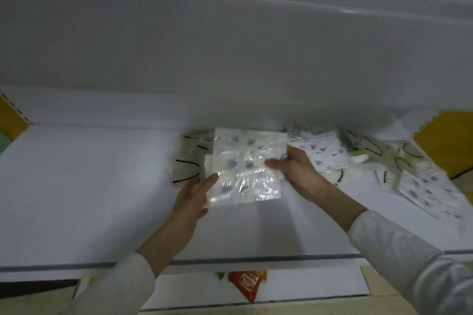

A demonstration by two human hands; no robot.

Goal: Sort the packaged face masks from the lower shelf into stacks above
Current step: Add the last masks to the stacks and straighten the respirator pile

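Over the white shelf (84, 186), both hands hold a few clear-wrapped face masks with blue prints (245, 161). My left hand (194, 194) grips the packets' lower left corner, thumb on top. My right hand (294, 166) pinches their right edge. Beneath and to the left lies a white packet with black ear loops (186, 161). A loose pile of more packaged masks (384, 158) spreads across the right part of the shelf, some blue-printed, some with black loops.
Yellow side panels stand at the shelf's left end (12, 117) and right end (445, 143). A white shelf front (230, 46) overhangs above. On a lower level a red snack packet (247, 282) lies below the shelf edge.
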